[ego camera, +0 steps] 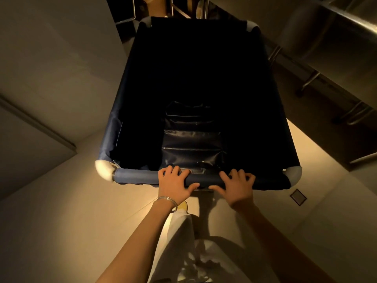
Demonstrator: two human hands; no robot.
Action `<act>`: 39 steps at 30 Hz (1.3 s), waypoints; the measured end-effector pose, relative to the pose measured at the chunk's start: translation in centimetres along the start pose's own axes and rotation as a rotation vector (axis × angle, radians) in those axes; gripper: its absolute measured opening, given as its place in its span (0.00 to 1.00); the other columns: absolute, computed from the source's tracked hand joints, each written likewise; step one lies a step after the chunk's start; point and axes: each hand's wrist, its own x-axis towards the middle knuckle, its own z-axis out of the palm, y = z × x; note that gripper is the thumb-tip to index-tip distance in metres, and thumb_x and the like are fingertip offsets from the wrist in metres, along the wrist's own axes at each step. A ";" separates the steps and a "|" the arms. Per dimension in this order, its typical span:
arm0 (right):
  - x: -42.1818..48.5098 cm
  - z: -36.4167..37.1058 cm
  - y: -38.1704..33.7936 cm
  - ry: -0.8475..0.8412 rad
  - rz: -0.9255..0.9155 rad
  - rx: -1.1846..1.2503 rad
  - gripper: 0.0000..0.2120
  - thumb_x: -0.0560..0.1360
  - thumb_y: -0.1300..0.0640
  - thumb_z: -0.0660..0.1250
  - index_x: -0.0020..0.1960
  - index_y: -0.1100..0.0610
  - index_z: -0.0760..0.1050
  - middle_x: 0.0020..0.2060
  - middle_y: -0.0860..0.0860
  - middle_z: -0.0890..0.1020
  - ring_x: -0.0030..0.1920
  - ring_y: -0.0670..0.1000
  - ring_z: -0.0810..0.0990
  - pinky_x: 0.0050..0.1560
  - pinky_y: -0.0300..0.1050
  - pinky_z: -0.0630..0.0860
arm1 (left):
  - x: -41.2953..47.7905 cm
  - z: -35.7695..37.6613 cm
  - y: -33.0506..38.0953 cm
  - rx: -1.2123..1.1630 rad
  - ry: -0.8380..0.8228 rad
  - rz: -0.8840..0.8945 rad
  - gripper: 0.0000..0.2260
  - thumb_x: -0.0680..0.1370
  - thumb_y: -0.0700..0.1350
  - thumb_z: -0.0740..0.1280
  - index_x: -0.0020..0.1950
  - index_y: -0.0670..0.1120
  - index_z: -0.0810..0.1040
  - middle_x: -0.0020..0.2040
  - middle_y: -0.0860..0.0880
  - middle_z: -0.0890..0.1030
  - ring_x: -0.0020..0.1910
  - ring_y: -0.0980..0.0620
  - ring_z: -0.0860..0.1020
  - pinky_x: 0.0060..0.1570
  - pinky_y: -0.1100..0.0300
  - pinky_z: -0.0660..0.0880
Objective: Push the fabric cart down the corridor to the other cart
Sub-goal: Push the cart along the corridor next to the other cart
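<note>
A deep dark-blue fabric cart (136, 177) with white rounded corner pieces fills the middle of the view. Its inside is dark, with some folded dark fabric on the bottom near me. My left hand (175, 183), with thin bangles at the wrist, grips the padded near rail left of centre. My right hand (237, 185) rests on the same rail right of centre, fingers curled over it. Past the cart's far end stands a metal frame (126, 16), possibly the other cart; I cannot tell for sure.
A pale wall (57, 78) runs close along the cart's left side. On the right stands a stainless steel counter (334, 23) on metal legs. A small square floor plate (298, 197) lies near the cart's right corner. My light trousers show below my arms.
</note>
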 end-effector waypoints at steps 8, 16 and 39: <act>4.9 -0.3 -0.9 0.158 0.069 0.087 0.29 0.69 0.32 0.48 0.45 0.51 0.78 0.37 0.58 0.80 0.41 0.60 0.77 0.45 0.51 0.58 | 6.5 -1.5 -2.2 0.048 -0.080 0.054 0.36 0.67 0.71 0.42 0.61 0.52 0.74 0.55 0.46 0.78 0.56 0.43 0.71 0.58 0.49 0.62; 14.3 -0.4 1.1 0.220 0.091 0.044 0.29 0.71 0.31 0.48 0.48 0.52 0.76 0.38 0.57 0.79 0.42 0.58 0.76 0.46 0.51 0.60 | 16.6 -2.3 -2.7 0.056 -0.096 0.056 0.30 0.71 0.70 0.50 0.62 0.52 0.73 0.56 0.45 0.77 0.58 0.43 0.70 0.61 0.49 0.61; 44.1 -4.2 12.3 0.158 -0.079 0.061 0.32 0.69 0.29 0.53 0.50 0.55 0.76 0.42 0.59 0.81 0.46 0.62 0.78 0.48 0.58 0.71 | 44.4 -3.4 0.4 -0.037 -0.023 -0.093 0.35 0.68 0.70 0.45 0.60 0.50 0.75 0.55 0.43 0.77 0.57 0.42 0.71 0.60 0.48 0.61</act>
